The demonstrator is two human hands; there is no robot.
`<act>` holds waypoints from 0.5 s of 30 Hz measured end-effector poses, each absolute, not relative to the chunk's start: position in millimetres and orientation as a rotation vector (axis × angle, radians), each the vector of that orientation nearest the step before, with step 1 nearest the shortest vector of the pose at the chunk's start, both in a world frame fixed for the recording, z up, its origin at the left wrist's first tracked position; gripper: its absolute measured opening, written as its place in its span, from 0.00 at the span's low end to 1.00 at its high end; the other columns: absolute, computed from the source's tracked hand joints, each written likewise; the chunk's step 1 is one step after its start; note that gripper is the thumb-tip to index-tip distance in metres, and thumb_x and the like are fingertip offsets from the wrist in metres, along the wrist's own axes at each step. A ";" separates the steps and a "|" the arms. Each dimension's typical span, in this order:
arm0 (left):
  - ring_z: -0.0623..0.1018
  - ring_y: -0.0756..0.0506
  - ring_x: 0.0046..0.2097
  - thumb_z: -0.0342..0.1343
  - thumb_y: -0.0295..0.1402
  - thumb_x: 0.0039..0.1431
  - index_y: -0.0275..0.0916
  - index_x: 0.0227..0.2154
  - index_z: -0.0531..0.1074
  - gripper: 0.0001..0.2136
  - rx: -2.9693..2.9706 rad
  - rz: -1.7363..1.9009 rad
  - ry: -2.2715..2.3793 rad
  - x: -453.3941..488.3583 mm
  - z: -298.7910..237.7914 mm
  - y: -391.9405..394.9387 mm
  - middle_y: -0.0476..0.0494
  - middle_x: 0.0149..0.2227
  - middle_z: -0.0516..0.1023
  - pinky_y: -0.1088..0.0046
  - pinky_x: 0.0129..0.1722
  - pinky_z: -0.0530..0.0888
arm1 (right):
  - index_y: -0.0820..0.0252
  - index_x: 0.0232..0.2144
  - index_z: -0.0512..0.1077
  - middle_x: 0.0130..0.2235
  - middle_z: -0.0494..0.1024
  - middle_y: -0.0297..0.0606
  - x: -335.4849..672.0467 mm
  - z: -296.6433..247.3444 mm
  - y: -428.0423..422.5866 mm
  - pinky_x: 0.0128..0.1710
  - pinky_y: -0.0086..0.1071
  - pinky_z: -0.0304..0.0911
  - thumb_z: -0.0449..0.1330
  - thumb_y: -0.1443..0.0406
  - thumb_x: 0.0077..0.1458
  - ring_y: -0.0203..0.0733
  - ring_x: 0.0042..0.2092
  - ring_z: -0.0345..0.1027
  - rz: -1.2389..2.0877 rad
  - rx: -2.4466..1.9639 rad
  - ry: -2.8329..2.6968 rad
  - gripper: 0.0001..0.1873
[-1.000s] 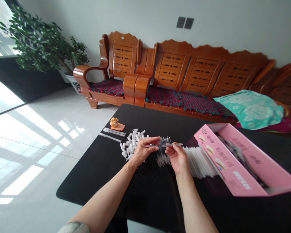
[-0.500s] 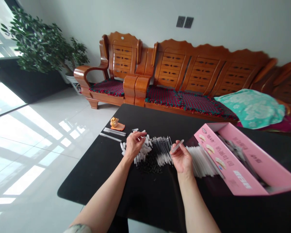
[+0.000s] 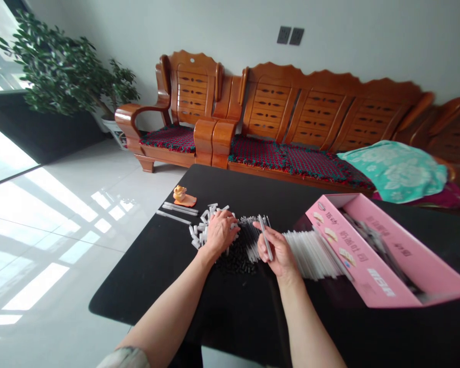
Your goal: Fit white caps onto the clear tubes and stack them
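My right hand is closed around a slim whitish pen, its narrow end pointing up and slightly left. Over a heap of short white pen caps lies my left hand, fingers spread and bent down, with nothing visible in them; the fingertips reach the heap's right side. Between the hands is a row of dark pen refills with pale lower ends, partly hidden by my right hand. Small black plugs are scattered in front of it. To the right lies a stack of clear-white pen barrels.
A pink cardboard box with dark items inside stands right of the barrels. Several finished-looking pens and a small yellow figurine are at the table's far left. Behind the black table stands a wooden sofa.
My left hand has lowered onto the cap heap, its fingers turning downward. My right hand has shifted slightly left and turned the pen from slanting right to nearly upright.
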State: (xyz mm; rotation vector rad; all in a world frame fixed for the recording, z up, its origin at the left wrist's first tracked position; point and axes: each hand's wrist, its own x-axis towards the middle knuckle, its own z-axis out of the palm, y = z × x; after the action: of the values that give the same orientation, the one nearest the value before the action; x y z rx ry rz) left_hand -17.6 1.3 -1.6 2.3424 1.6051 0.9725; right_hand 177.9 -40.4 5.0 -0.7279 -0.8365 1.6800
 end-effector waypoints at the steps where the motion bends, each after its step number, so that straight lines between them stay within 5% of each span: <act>1: 0.72 0.39 0.44 0.64 0.34 0.52 0.41 0.35 0.78 0.08 2.323 0.984 1.604 -17.5 -1.6 1.1 0.41 0.41 0.76 0.60 0.46 0.67 | 0.63 0.49 0.73 0.18 0.68 0.26 178.0 5.3 -40.6 0.11 0.20 0.53 0.63 0.61 0.54 0.27 0.14 0.55 1.679 -0.731 -0.840 0.21; 9: 0.75 0.42 0.39 0.64 0.30 0.49 0.41 0.32 0.76 0.06 2.128 1.044 1.553 -17.6 -2.6 0.1 0.45 0.33 0.78 0.63 0.44 0.67 | 0.63 0.48 0.74 0.19 0.70 0.28 178.0 5.4 -40.5 0.12 0.20 0.53 0.64 0.61 0.54 0.26 0.14 0.55 1.668 -0.741 -0.840 0.20; 15: 0.73 0.47 0.29 0.62 0.31 0.51 0.40 0.34 0.78 0.07 1.708 1.224 1.340 -19.8 -2.9 1.0 0.47 0.30 0.78 0.70 0.32 0.68 | 0.62 0.47 0.73 0.22 0.74 0.30 178.3 3.2 -38.0 0.12 0.21 0.55 0.64 0.61 0.54 0.29 0.16 0.60 1.612 -0.765 -0.808 0.19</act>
State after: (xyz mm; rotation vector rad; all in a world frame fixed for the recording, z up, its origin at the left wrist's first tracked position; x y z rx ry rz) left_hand -19.8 1.0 -2.9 1.7082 1.3403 1.2236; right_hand 178.3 -38.0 3.2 -0.7653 -0.8078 1.6119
